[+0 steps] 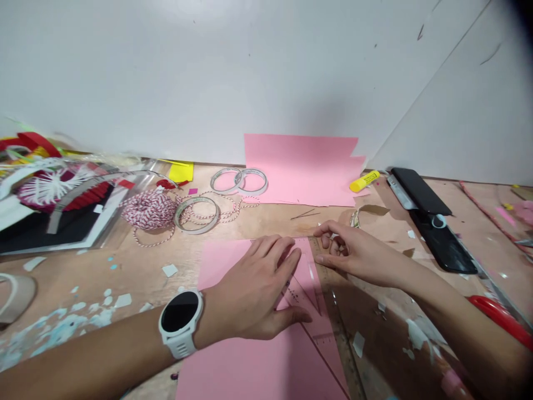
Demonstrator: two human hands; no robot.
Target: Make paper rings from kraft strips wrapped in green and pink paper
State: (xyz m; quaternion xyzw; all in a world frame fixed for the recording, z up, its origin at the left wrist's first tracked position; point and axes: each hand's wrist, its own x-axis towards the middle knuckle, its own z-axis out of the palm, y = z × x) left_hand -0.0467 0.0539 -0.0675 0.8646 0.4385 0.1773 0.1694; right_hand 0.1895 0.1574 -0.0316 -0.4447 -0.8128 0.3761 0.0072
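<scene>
Left hand point(262, 289) flat, fingers slightly spread, pressing clear set square point(306, 297) on pink paper point(250, 366), front middle of table point(162, 300). Right hand point(347, 250), fingers curled, at paper's far right corner; can't tell if gripping. Hands apart.

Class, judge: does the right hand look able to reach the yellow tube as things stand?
Probably yes: only a curled brown strip lies between the right hand and the yellow tube, seemingly low enough to pass over.
</scene>
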